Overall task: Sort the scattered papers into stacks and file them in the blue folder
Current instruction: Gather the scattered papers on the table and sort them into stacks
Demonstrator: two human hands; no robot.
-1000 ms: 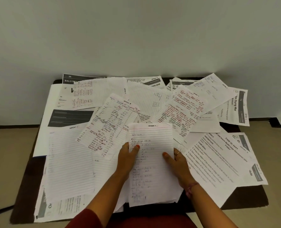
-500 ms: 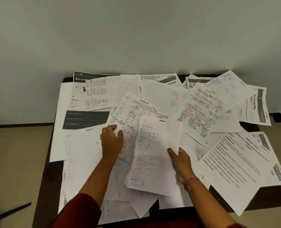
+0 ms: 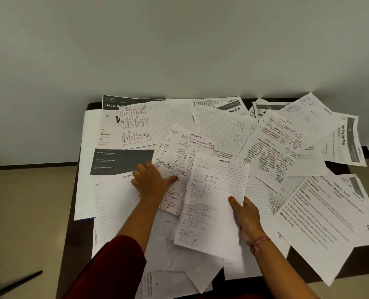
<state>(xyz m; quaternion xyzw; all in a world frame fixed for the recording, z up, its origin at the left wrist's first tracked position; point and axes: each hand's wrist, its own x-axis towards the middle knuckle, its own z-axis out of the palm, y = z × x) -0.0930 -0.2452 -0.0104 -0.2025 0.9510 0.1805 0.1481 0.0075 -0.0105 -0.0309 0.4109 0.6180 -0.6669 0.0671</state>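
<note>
Dark table (image 3: 71, 234): left hand (image 3: 150, 182) flat on red-inked sheet (image 3: 177, 154), right hand (image 3: 245, 214) fingers pinching lined sheet (image 3: 209, 201).

left arm: dark red sleeve (image 3: 118, 262) reached past the elbow | left hand (image 3: 150, 182): ring at 12 o'clock, painted thumbnail | right hand (image 3: 247, 216): ring, orange-red thumbnail | right wrist: red-pink thread band (image 3: 259, 243) at 6 o'clock, forearm unsleeved
</note>
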